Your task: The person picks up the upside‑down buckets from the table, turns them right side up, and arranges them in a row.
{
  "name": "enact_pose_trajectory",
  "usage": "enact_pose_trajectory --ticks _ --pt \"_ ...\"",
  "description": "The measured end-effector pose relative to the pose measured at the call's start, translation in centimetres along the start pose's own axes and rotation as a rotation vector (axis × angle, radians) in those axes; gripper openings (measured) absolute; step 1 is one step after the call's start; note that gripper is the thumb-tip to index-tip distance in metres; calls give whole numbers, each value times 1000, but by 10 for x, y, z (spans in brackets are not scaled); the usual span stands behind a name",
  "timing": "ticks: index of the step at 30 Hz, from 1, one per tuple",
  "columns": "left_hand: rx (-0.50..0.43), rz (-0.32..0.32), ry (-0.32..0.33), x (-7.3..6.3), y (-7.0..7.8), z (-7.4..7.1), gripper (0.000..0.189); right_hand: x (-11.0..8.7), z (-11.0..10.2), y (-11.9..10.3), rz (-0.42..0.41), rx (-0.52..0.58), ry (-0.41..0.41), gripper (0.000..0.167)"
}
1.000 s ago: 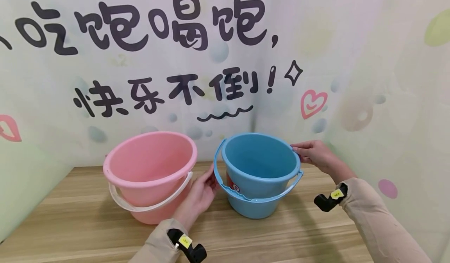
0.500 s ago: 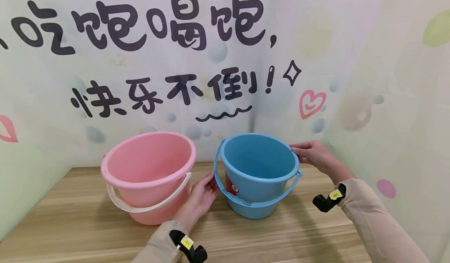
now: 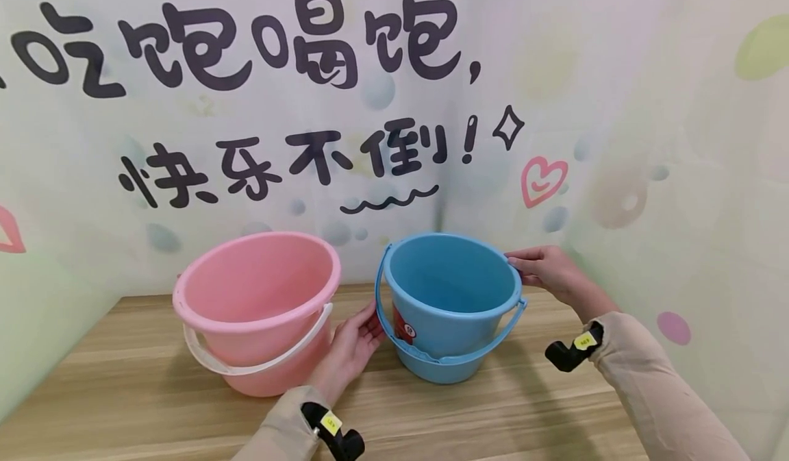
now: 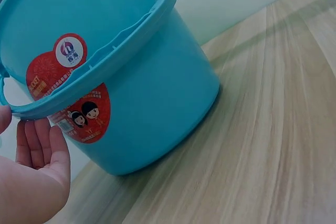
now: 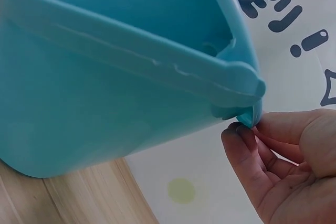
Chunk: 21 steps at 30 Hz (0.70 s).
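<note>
A blue bucket [image 3: 448, 341] stands upright on the wooden table in the head view, with a red sticker [image 4: 90, 116] on its side and its handle hanging down across the front. My left hand [image 3: 351, 351] is at the bucket's left, palm up, thumb and fingertips at the handle [image 4: 121, 56] in the left wrist view. On the far right side, the thumb and fingers of my right hand [image 3: 551, 272] pinch the rim, as the right wrist view shows near the handle's hinge [image 5: 247, 90]. Beside my left wrist stands a pink bucket [image 3: 259, 341] with its white handle [image 3: 271, 365] lowered.
The wooden table [image 3: 394, 423] ends at a printed curtain [image 3: 394, 173] with large black characters behind the buckets. Pale side walls [image 3: 690, 242] bound the space. A black wrist camera [image 3: 573, 351] is strapped to each sleeve.
The blue bucket's handle has sunk slightly at the front left, and more of the red sticker shows. Both hands keep their places at the bucket. The head view has shifted a little.
</note>
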<state>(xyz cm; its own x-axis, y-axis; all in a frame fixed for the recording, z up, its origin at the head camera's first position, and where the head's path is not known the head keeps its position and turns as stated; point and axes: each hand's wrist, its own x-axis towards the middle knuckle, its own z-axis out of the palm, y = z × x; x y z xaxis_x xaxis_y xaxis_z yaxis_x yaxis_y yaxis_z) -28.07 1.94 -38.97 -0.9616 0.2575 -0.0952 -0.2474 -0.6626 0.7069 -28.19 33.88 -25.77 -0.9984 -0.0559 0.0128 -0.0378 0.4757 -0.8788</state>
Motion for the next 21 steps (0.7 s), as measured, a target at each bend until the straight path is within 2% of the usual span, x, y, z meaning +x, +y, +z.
enact_pose_trajectory --ticks 4,15,21 --pt "24 -17 37 2 0 -1 15 -1 2 -1 -2 0 0 44" --pt "27 -9 42 4 1 -6 15 -1 1 -2 4 10 -4 47" --pt "42 -8 42 -1 5 -6 14 -4 -5 -1 2 19 -15 50"
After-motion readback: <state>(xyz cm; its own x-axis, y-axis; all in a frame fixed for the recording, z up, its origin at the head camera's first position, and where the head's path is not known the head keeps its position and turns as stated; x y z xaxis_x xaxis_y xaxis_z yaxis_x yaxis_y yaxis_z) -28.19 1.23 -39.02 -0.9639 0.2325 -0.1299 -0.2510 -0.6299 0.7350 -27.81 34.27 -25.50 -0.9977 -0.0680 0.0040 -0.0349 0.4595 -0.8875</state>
